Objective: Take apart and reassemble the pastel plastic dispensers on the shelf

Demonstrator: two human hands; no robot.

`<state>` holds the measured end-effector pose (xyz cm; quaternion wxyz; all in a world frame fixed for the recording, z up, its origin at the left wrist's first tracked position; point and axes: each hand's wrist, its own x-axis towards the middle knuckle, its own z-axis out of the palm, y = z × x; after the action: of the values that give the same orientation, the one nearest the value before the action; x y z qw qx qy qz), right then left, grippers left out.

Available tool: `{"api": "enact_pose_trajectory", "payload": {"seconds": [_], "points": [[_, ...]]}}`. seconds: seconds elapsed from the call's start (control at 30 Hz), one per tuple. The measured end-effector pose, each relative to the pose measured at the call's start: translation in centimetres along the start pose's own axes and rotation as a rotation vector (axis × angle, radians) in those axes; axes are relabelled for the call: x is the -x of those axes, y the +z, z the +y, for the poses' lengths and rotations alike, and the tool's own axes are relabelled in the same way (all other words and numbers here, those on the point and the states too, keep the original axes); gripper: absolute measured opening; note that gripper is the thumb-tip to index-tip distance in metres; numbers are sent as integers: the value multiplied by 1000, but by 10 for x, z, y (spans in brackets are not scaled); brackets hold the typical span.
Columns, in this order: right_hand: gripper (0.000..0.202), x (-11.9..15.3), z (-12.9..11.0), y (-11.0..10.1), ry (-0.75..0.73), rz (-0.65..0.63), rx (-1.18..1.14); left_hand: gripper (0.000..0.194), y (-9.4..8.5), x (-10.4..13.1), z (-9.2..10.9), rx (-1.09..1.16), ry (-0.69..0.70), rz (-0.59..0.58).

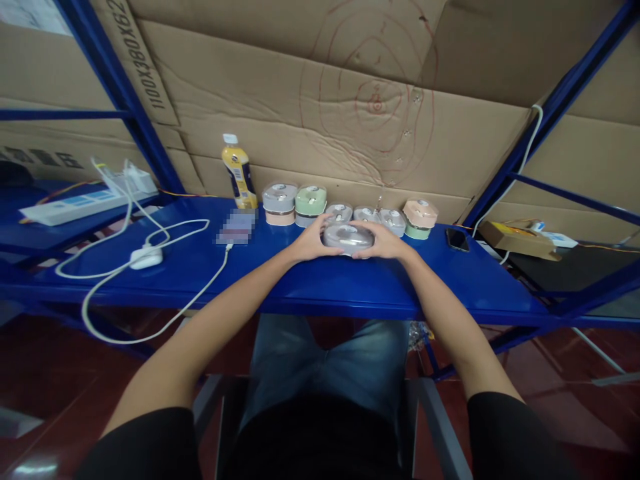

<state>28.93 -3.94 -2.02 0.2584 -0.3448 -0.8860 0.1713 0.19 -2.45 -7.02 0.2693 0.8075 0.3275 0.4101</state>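
Note:
Between both hands is a grey oval container with a clear lid (pixel 349 237), at the middle of the blue table. My left hand (pixel 311 241) grips its left end and my right hand (pixel 381 241) its right end, fingers curled round the sides. Just behind stand more small lidded containers: a grey one (pixel 339 213) and two grey ones (pixel 393 221) side by side. To the left are a grey-and-pink stack (pixel 280 203) and a green-and-grey stack (pixel 311 205). On the right is a pink-and-green stack (pixel 420 217).
A yellow drink bottle (pixel 239 173) stands at the back left, with a phone (pixel 237 227) on a white cable before it. A charger (pixel 146 257) and power strip (pixel 90 200) lie further left. Right are a dark phone (pixel 457 239) and cardboard box (pixel 520 241). Cardboard walls the back.

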Motion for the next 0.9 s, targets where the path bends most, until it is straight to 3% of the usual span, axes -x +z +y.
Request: {"api": "enact_pose_trajectory", "payload": {"seconds": [0.13,0.23,0.33,0.47,0.63,0.77,0.9], "points": [[89,3,1,-24,124,294,132,92,-6,-3,5,-166,27,147],[89,0,13,-38,382,552,357,75,-8,-15,14,-414,135,90],[87,-9,30,-40,569,689,528,76,2,-36,16,-554,137,2],[85,-21,45,-27,665,720,599,79,20,-53,12,-635,25,-46],[95,-27,50,-14,744,715,582,66,25,-41,22,-721,24,-41],[89,-25,47,-11,706,738,590,52,23,-21,41,-809,1,65],[76,-20,37,-12,689,727,637,55,23,-5,47,-820,-61,198]]}}
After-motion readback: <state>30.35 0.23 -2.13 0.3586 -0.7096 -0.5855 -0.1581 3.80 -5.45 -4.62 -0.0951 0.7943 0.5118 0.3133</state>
